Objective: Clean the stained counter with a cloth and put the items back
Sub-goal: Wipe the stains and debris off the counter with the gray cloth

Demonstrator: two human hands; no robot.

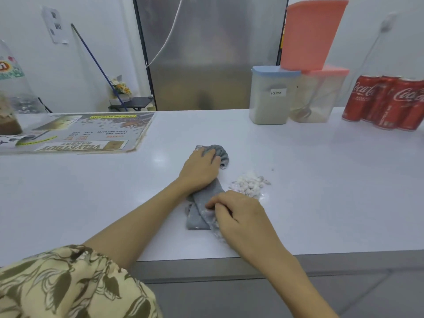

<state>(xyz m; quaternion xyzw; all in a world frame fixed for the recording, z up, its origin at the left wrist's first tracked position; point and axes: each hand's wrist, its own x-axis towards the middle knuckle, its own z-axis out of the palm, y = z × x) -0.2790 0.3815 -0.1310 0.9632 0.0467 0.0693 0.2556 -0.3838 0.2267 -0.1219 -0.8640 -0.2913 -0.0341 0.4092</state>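
A grey cloth (199,216) lies stretched out on the white counter (321,180), near its middle. My left hand (202,168) presses flat on the cloth's bunched far end. My right hand (238,214) pinches the cloth's near part, which is dusted with white powder. A small heap of white crumbs (249,183) sits on the counter just right of the cloth, close to my right hand.
A laminated menu sheet (87,134) lies at the back left beside a plastic bag (11,88). At the back right stand a "latte" container (270,97), a pink-lidded container (319,97) with another pink box on top, and Coca-Cola cans (387,102).
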